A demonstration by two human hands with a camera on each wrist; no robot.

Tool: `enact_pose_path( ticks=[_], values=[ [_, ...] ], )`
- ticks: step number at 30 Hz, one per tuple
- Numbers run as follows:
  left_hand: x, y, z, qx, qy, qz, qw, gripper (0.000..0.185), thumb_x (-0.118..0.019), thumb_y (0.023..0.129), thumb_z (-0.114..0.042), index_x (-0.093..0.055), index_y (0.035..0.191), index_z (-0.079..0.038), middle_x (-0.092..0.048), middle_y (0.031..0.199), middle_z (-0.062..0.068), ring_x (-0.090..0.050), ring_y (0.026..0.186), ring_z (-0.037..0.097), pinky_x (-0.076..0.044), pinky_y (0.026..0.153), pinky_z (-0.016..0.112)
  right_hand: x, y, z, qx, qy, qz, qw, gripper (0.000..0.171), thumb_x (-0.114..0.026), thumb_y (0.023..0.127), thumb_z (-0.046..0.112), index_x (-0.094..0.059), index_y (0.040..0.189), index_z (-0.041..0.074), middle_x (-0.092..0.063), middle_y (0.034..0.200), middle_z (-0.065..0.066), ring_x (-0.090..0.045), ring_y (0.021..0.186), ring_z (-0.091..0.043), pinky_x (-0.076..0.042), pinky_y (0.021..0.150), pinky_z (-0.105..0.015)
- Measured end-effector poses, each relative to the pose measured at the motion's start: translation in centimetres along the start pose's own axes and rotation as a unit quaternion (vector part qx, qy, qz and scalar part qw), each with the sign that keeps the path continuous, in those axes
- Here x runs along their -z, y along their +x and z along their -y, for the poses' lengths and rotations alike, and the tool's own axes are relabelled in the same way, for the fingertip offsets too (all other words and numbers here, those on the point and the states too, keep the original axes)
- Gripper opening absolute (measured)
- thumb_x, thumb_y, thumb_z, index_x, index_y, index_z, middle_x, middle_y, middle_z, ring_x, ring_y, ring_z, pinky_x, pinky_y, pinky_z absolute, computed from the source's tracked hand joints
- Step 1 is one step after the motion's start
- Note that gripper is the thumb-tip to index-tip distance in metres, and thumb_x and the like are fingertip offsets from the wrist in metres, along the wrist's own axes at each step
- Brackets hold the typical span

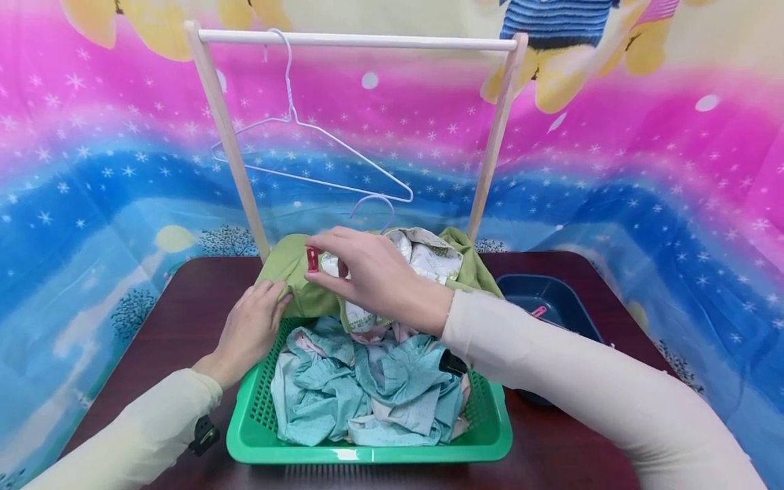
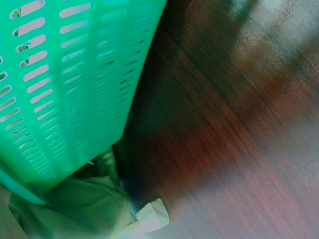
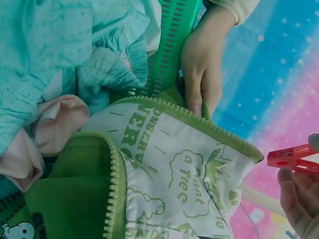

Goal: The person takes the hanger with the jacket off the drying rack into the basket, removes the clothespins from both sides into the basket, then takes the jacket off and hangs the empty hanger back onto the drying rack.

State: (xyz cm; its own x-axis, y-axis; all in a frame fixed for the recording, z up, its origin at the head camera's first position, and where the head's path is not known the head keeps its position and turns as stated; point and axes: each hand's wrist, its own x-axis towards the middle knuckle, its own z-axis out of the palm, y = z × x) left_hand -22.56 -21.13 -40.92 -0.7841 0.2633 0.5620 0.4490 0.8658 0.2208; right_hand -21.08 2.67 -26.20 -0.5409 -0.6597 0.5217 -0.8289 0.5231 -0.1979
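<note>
Red plastic peg [image 1: 312, 259] pinched between thumb and fingertips of right hand [image 1: 373, 275], held just over the collar of the green jacket [image 1: 294, 272]; peg half hidden by the thumb in the head view, cut off at the frame edge in the right wrist view [image 3: 291, 158]. Left hand [image 1: 248, 330] curled on the jacket's edge, gripping the fabric at the far left corner of the green basket [image 1: 367, 452]; fingers mostly buried in cloth, hand itself missing from the left wrist view, only basket wall [image 2: 65, 84] and blurred table wood [image 2: 214, 144] showing there. Jacket draped over the basket's far rim, on a purple hanger [image 1: 375, 202] with only the hook visible. White lining printed in green, letters partly folded away: "a Tree" readable, "VER" cut short. Crumpled teal clothes [image 1: 367, 388] filling the basket. Blue tray [image 1: 551, 299] to the right, largely hidden behind the right sleeve. White wire hanger [image 1: 306, 153] on the wooden rail [image 1: 361, 41] behind.
</note>
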Motion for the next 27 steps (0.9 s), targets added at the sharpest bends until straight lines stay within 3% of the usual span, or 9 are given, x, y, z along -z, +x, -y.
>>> enact_pose_path(
  ticks=[4,9,20,27],
  values=[
    [0.0,-0.1,-0.1,0.002,0.0,0.002,1.0,0.012,-0.056,0.104,-0.014,-0.055,0.092,-0.01,-0.049,0.081,0.004,-0.041,0.071,0.02,-0.036,0.062,0.032,0.6,-0.9,0.1,0.009,0.021,-0.016,1.0,0.04,-0.072,0.095,0.025,-0.066,0.131,0.009,-0.072,0.125,-0.005,-0.068,0.078,-0.008,-0.051,0.069,-0.017],
    [0.0,-0.2,0.0,0.006,-0.001,0.001,1.0,0.012,-0.056,0.104,-0.014,-0.056,0.093,-0.011,-0.051,0.083,0.005,-0.043,0.072,0.021,-0.037,0.063,0.033,1.3,-1.6,-0.2,0.012,0.045,-0.024,0.999,0.033,-0.074,0.094,0.024,-0.07,0.123,0.009,-0.077,0.11,-0.003,-0.068,0.071,-0.005,-0.05,0.062,-0.014],
    [0.0,-0.1,0.0,0.005,-0.003,-0.001,1.0,0.011,-0.055,0.104,-0.014,-0.055,0.093,-0.011,-0.051,0.082,0.005,-0.041,0.071,0.021,-0.037,0.063,0.033,2.8,-4.1,-2.0,-0.055,0.126,-0.03,0.99,0.031,-0.076,0.091,0.017,-0.072,0.12,0.006,-0.077,0.103,-0.005,-0.068,0.067,-0.003,-0.055,0.06,-0.02],
    [-0.1,0.0,0.0,0.005,-0.005,-0.003,1.0,0.012,-0.056,0.104,-0.014,-0.055,0.093,-0.01,-0.05,0.082,0.005,-0.042,0.071,0.022,-0.037,0.063,0.034,3.6,-5.9,-3.4,-0.088,0.126,-0.034,0.988,0.038,-0.076,0.091,0.015,-0.069,0.127,0.005,-0.075,0.108,-0.006,-0.07,0.069,-0.006,-0.055,0.059,-0.025]
  ],
)
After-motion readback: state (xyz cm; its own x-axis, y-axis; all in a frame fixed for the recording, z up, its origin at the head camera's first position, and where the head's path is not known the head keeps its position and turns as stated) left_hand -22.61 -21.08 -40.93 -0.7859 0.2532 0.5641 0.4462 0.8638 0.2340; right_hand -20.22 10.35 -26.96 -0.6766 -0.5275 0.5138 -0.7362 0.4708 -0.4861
